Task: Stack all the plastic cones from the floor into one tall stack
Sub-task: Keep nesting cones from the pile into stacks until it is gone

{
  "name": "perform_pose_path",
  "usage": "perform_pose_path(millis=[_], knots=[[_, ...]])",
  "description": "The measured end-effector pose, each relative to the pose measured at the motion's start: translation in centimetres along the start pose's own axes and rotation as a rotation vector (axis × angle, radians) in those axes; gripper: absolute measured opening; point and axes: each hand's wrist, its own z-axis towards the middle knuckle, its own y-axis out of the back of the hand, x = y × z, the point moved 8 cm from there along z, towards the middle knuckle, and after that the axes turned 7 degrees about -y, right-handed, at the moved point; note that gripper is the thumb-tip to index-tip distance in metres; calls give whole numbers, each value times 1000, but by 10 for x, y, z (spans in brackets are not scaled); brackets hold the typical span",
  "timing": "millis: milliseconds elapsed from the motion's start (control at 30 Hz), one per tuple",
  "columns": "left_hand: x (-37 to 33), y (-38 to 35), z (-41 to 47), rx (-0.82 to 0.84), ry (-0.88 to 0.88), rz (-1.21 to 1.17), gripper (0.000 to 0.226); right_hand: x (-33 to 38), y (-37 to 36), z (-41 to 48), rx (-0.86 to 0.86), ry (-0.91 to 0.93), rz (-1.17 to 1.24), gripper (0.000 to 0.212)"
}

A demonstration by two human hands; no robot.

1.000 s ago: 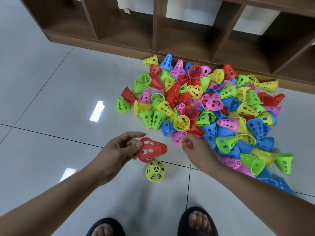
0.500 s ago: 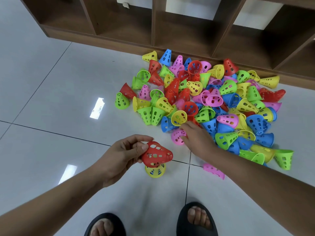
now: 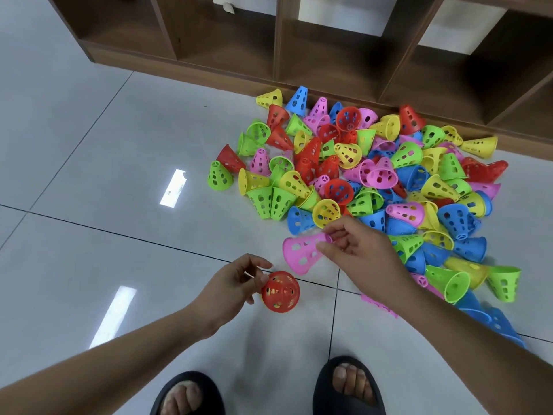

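A heap of several perforated plastic cones (image 3: 374,181), red, yellow, green, blue and pink, lies on the floor before a wooden shelf. My left hand (image 3: 230,289) pinches the rim of a red cone (image 3: 280,291) that sits upright over a yellow cone, whose colour shows through the holes. My right hand (image 3: 359,250) holds a pink cone (image 3: 300,253) by its narrow tip, lifted off the floor at the heap's near edge, its wide mouth pointing down-left toward the red cone.
A brown wooden shelf unit (image 3: 278,55) with open compartments runs along the back, right behind the heap. Glossy white floor tiles (image 3: 104,145) spread to the left. My two feet in dark slippers (image 3: 347,387) stand at the bottom edge.
My left hand turned the red cone upright and lowered it over the yellow cone. My right hand picked a pink cone out of the heap and drew it toward the red one.
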Motion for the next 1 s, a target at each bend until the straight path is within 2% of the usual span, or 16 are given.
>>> perform_pose_path(millis=[100, 333, 600, 700, 833, 1000], knots=[[12, 2, 3, 2, 32, 32, 16, 18, -3, -21, 112, 20, 73, 16], [28, 24, 20, -25, 74, 156, 14, 28, -40, -37, 247, 215, -203, 19], [-1, 89, 79, -182, -25, 287, 13, 18, -56, -16, 347, 258, -227, 41], [-22, 117, 104, -263, -101, 396, 16, 12, -49, -1, 304, 277, -298, 38], [-51, 144, 130, -343, -219, 580, 29, -4, -31, 29, 134, 347, -540, 20], [-74, 161, 152, -365, -327, 823, 49, -30, -25, 58, 25, 399, -802, 24]])
